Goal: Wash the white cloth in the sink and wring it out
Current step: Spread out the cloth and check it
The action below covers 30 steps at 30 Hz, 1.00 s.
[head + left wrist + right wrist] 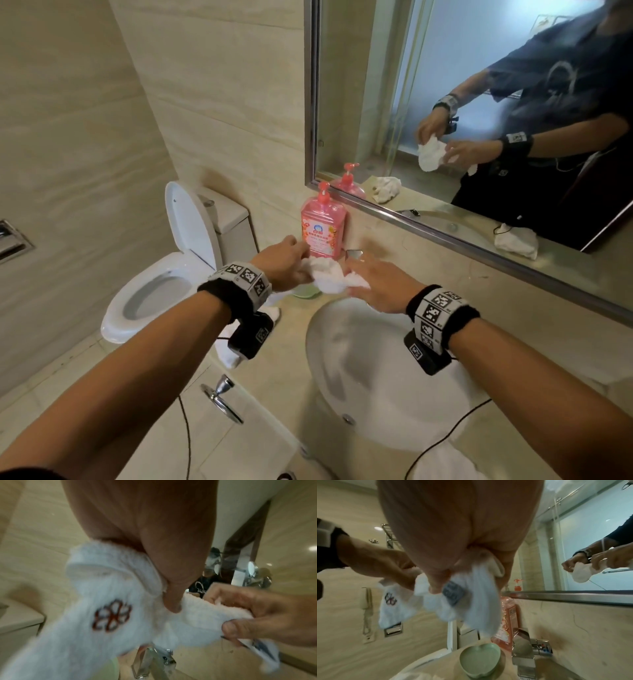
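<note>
- Mirror [479, 102], large and steel-framed, fills the wall above a beige stone counter [428, 274] and reflects a person in a dark shirt holding a cloth.
- White toilet [164, 284] with its lid raised stands to the left of the counter.
- Round white sink basin [359, 370] is set into the counter, with a square chrome tap [522, 650] behind it.
- Pink pump bottle of soap [323, 226] stands at the mirror's corner.
- Small white terry cloth [330, 277], with a dark red embroidered flower, hangs bunched in the air above the sink's far rim.
- Left hand [284, 267] pinches its left end; right hand [380, 287] grips its right end.
- Green heart-shaped soap dish [480, 658] sits beneath the cloth.
</note>
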Each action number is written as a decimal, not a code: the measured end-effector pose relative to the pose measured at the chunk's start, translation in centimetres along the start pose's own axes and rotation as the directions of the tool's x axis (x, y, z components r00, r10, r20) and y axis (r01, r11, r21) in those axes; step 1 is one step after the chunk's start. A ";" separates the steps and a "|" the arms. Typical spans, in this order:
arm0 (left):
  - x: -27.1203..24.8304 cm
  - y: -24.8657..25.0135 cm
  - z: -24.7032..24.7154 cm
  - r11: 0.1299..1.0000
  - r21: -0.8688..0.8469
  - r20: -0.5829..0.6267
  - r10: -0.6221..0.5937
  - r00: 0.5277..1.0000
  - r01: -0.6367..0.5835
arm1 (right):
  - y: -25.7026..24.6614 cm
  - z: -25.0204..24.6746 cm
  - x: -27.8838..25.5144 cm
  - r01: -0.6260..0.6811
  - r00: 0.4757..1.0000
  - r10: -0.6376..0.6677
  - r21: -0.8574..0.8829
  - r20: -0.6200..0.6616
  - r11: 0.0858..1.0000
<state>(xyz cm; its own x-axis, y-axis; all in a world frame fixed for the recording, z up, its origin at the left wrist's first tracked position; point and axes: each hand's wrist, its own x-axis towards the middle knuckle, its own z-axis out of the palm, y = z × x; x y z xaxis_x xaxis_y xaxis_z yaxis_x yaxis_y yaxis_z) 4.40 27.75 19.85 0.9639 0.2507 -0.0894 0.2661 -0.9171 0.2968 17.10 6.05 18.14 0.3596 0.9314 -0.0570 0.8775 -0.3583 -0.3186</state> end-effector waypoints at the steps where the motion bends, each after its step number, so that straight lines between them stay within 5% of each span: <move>1: -0.1 -0.4 -0.2 0.999 -0.033 0.026 -0.002 1.000 0.002 | 0.1 -0.3 0.0 -0.011 1.000 0.011 -0.003 -0.001 1.000; 5: -0.6 -0.9 -0.5 0.983 -0.177 0.075 -0.025 0.997 0.038 | -0.1 -1.1 0.2 -0.074 0.979 0.093 0.110 -0.182 0.991; 8: -0.8 0.3 -0.5 0.898 -0.432 0.012 -0.083 0.996 0.080 | -0.8 0.1 0.2 -0.062 0.974 0.131 0.337 -0.183 0.939; 11: -0.9 2.3 -1.3 0.671 -0.723 0.015 -0.224 0.974 0.165 | -2.0 1.6 -0.1 -0.072 0.974 0.149 0.394 -0.168 0.916; 14: -0.9 3.8 -2.3 0.360 -0.905 0.129 -0.275 0.953 0.226 | -2.8 2.6 0.2 -0.095 0.975 0.120 0.142 -0.185 0.985; 16: -0.8 4.5 -2.9 0.312 -0.922 0.148 -0.256 0.955 0.227 | -2.7 2.8 0.6 -0.096 0.976 0.111 0.083 -0.189 0.992; 18: -0.7 4.5 -3.5 0.403 -0.902 0.058 -0.246 0.967 0.157 | -2.3 2.5 0.8 -0.102 0.972 0.139 0.192 -0.188 0.976; 20: -0.5 3.3 -3.8 0.626 -0.777 -0.044 -0.158 0.987 0.066 | -1.5 1.7 0.9 -0.128 0.961 0.227 0.474 -0.157 0.871; 23: -0.6 1.8 -3.5 0.944 -0.330 -0.015 -0.019 1.000 0.013 | -0.8 0.3 0.9 -0.256 0.886 0.464 0.834 0.001 0.488; 26: -0.8 1.3 -1.6 0.997 0.041 0.064 -0.064 0.996 0.062 | -0.8 -0.6 0.9 -0.261 0.812 0.579 0.935 0.077 0.241; 30: -0.8 1.5 0.7 0.961 0.278 0.033 -0.031 0.999 0.021 | -1.5 -0.5 1.6 -0.199 0.775 0.628 0.970 0.070 0.138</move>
<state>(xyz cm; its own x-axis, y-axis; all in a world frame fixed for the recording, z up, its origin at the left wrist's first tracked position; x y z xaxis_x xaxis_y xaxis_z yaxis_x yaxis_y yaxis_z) 4.04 25.91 19.67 0.9545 0.2686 -0.1298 0.2732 -0.9618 0.0194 16.48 8.03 19.03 0.8079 0.5009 -0.3106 -0.2586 -0.1723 -0.9505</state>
